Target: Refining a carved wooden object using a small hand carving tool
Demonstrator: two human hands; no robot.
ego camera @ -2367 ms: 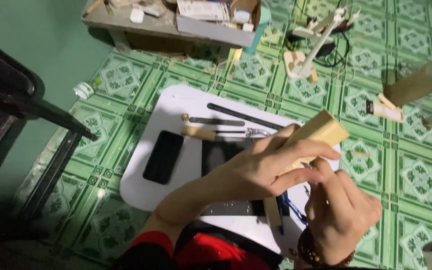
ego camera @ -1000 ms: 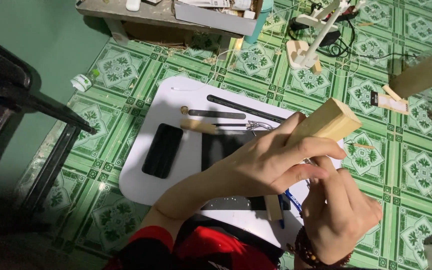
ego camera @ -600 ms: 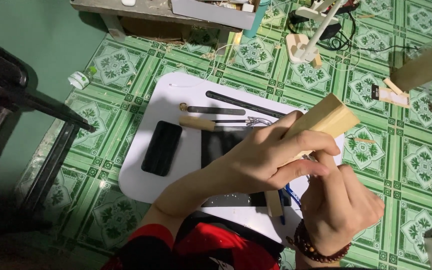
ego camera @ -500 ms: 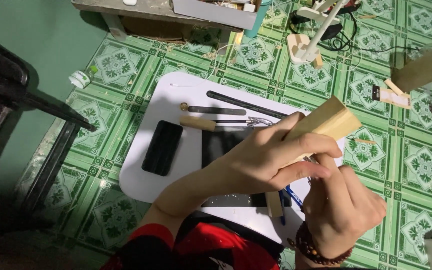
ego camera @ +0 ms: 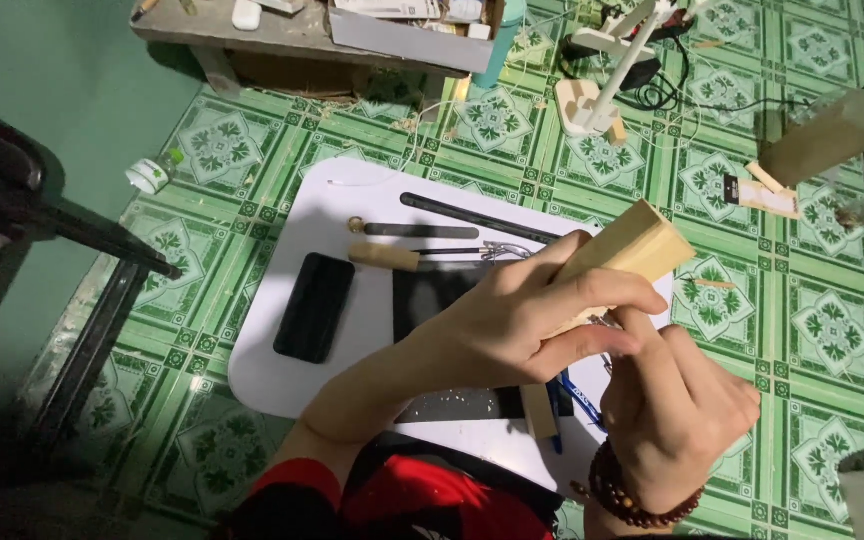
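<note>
My left hand (ego camera: pixel 522 320) grips a pale rectangular wooden block (ego camera: pixel 642 245) and holds it tilted above the white lap table (ego camera: pixel 352 190). My right hand (ego camera: pixel 677 410), with a dark bead bracelet on its wrist, is curled just under the block, its forefinger against my left thumb. It seems to pinch a small metal-tipped tool (ego camera: pixel 604 322), most of which is hidden by the fingers.
On the white table lie a black phone (ego camera: pixel 314 307), a wooden-handled tool (ego camera: pixel 384 256), a thin file (ego camera: pixel 412 231), a long black strip (ego camera: pixel 472 215), a dark mat (ego camera: pixel 432 295) and a blue pen (ego camera: pixel 577 395). A cluttered low shelf (ego camera: pixel 282 35) stands beyond it, and dark furniture (ego camera: pixel 12 200) at the left.
The hands keep almost the same pose. My right hand has crept slightly up toward the block, and the view has shifted a little.
</note>
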